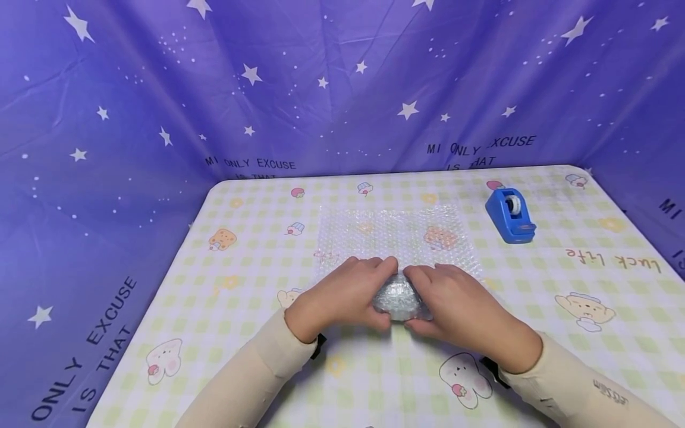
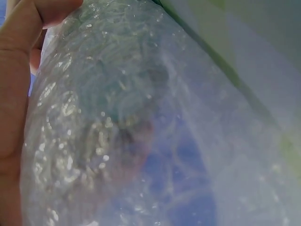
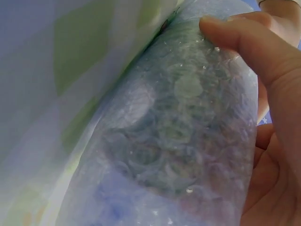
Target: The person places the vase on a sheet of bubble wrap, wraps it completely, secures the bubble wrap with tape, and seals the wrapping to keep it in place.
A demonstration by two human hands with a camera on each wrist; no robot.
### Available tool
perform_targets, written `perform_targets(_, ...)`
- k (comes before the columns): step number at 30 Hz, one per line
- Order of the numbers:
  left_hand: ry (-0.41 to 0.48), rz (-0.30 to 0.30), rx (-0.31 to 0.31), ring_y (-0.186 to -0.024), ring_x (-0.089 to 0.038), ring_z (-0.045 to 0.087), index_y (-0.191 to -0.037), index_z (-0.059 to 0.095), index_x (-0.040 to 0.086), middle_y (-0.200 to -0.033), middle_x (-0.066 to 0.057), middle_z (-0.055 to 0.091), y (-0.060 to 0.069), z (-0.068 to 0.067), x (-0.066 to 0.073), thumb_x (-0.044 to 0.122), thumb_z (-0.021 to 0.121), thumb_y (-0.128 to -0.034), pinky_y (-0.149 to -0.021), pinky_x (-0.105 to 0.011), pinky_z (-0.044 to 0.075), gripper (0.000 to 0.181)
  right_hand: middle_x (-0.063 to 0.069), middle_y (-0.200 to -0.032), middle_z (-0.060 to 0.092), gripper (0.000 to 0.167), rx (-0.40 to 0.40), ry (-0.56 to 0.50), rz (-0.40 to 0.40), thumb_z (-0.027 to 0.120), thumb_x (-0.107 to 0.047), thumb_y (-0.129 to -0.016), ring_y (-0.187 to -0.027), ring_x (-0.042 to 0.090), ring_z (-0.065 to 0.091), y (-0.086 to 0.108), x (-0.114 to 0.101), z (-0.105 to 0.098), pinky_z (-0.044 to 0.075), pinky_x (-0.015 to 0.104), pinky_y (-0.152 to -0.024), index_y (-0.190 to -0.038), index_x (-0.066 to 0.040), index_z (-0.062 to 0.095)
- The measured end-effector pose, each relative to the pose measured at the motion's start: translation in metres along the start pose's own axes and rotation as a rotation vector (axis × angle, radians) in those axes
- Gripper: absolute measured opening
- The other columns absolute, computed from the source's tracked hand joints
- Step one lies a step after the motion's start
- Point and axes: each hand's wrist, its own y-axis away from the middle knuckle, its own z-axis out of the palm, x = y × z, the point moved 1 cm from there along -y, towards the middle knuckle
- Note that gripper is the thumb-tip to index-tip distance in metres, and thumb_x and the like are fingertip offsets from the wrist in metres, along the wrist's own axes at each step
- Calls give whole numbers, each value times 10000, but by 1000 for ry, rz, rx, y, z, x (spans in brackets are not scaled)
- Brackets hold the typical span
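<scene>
A bundle point(image 1: 399, 299) rolled in clear bubble wrap lies on the table between both hands. The left hand point(image 1: 345, 295) grips its left end, thumb on the near side and fingers over the far side; the right hand point(image 1: 455, 300) grips its right end the same way. Beyond the hands the unrolled bubble wrap sheet point(image 1: 390, 229) lies flat. In the left wrist view the wrap point(image 2: 94, 117) fills the middle, with fingers point(image 2: 14, 94) along its left. In the right wrist view the thumb presses on the wrap point(image 3: 188, 108); something greenish inside is too blurred to name.
A blue tape dispenser point(image 1: 510, 217) stands at the back right of the table point(image 1: 214, 321), which has a checked cloth with cartoon prints. Behind and beside the table hangs a purple curtain point(image 1: 321, 89) with white stars.
</scene>
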Motion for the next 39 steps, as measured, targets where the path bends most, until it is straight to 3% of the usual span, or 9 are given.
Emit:
perform_targets(6,-54,3,8,-771,-98,570,-1116,487,176,-896,82,575,0,-1,1,440,830,-673,-731,-316,483,619,-15,-955,676,735,4,-13,-17,917,-474,-674,-794,165,645,-1,3,1,544,420,-750,-1183,-63,582)
perform_targets(13,-134,-45,16,-1188,-202,593,-1169,560,192,-1274,28,603,1,-3,3,501,817,-672,-1017,-457,462,640,-27,-941,676,693,5,-56,-11,898,-474,-692,-802,130,650,-2,7,2,553,394,-751,-1167,-70,595)
perform_targets(16,-147,-43,22,-1247,-220,567,-1201,590,183,-1352,-4,570,1,-4,4,508,823,-671,-1055,-472,450,664,-41,-934,666,684,-2,-64,-6,894,-477,-697,-785,112,642,-2,8,2,552,381,-735,-1165,-77,596)
perform_targets(28,-177,-20,42,-1039,-168,580,-1205,639,172,-1209,55,603,2,-7,5,493,804,-687,-916,-371,471,631,-77,-925,642,674,-23,-110,24,895,-458,-705,-745,54,599,-1,9,1,532,333,-670,-1185,-97,592)
perform_targets(39,-215,-7,53,-866,-140,609,-1143,670,133,-1056,43,632,1,-6,7,465,789,-690,-808,-343,510,574,-33,-988,680,744,-30,-109,24,887,-476,-713,-784,83,637,-1,11,1,550,354,-694,-1259,-67,590)
